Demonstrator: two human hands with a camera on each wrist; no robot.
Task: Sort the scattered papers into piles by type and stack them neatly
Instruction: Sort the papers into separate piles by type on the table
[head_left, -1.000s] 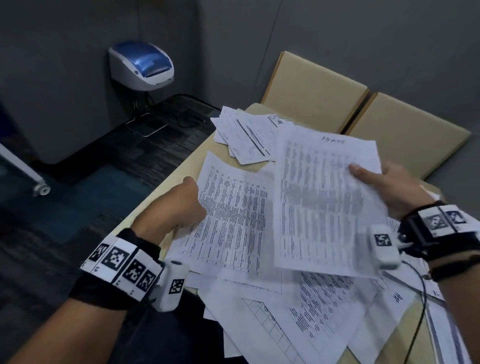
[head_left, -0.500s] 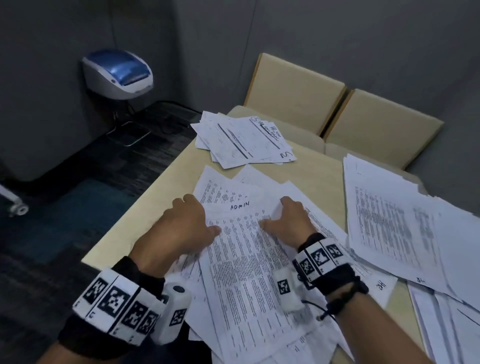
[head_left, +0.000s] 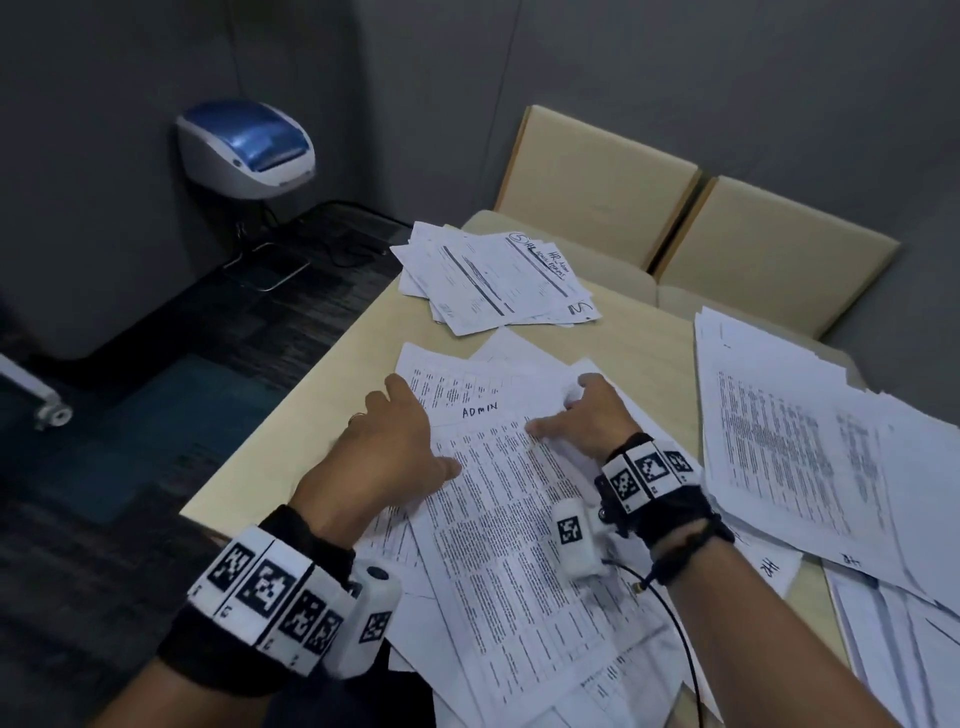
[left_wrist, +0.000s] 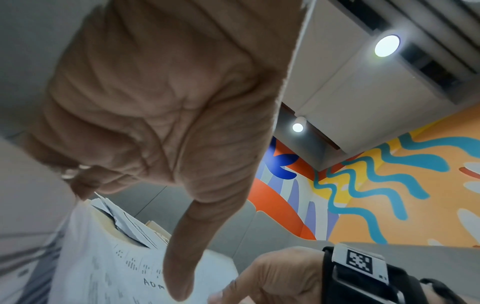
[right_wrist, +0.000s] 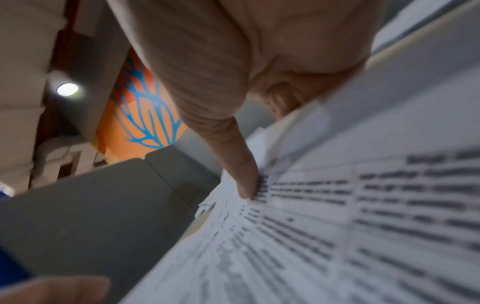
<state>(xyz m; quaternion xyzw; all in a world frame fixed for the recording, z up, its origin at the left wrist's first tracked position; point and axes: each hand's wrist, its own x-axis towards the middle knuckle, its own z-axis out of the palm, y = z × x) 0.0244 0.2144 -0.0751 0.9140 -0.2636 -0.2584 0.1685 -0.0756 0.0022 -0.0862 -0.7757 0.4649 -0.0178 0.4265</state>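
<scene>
Printed papers lie scattered over the pale table (head_left: 322, 415). The top sheet in front of me is handwritten "ADMIN" (head_left: 509, 509). My left hand (head_left: 423, 426) rests flat on that sheet's left side, fingers stretched and thumb on the print (left_wrist: 179, 267). My right hand (head_left: 563, 410) pinches the sheet's upper right edge, with the thumb (right_wrist: 244, 174) on top and the fingers curled at the edge. A pile marked "HR Admin Forms" (head_left: 498, 280) sits at the table's far end. Another loose pile (head_left: 779, 452) lies on the right.
Two beige chairs (head_left: 597, 166) stand against the table's far side. A white and blue printer (head_left: 247, 148) sits on the floor at the left wall. A thin black cable (head_left: 675, 623) runs from my right wristband over the papers.
A second ago my right hand held a sheet in the air; that sheet now lies on the right pile. Both hands have come down on the ADMIN sheet.
</scene>
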